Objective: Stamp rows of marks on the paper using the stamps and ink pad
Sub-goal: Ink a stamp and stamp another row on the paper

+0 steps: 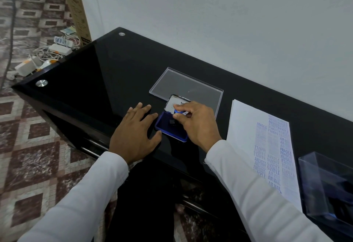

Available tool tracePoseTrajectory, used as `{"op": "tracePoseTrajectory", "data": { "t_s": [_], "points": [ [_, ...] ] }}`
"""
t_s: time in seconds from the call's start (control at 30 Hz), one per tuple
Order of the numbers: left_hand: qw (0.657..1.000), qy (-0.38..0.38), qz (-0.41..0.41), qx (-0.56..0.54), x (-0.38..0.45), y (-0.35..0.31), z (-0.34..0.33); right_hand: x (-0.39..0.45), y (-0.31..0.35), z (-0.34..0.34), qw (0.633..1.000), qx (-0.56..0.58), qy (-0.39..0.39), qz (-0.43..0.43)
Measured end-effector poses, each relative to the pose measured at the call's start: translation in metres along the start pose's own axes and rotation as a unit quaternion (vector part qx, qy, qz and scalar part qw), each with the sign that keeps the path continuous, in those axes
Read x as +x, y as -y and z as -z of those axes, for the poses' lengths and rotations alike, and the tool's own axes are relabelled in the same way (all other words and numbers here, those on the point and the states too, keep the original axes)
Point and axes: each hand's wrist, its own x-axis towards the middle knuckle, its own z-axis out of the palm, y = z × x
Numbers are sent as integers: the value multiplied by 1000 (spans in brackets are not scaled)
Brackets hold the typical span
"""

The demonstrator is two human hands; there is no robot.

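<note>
My right hand (pixel 196 123) pinches the small blue-knobbed stamp (pixel 178 113) over the open blue ink pad (pixel 172 129) on the black glass worktop (pixel 107 73); light and rigid, best held by its knob. My left hand (pixel 135 129) rests flat, fingers spread, touching the pad.

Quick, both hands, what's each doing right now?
Left hand: open, fingers spread flat on the table beside the ink pad.
Right hand: pinching the blue stamp over the ink pad.

Soft even light — glossy reflections, warped edges.
</note>
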Motion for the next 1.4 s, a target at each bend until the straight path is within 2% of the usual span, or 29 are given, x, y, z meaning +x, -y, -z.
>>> {"op": "tracePoseTrajectory", "data": {
  "t_s": [1.4],
  "points": [
    [1000,-9,1,2,-1,-1,0,-2,-3,-1,1000,19,-17,6]
  ]
}}
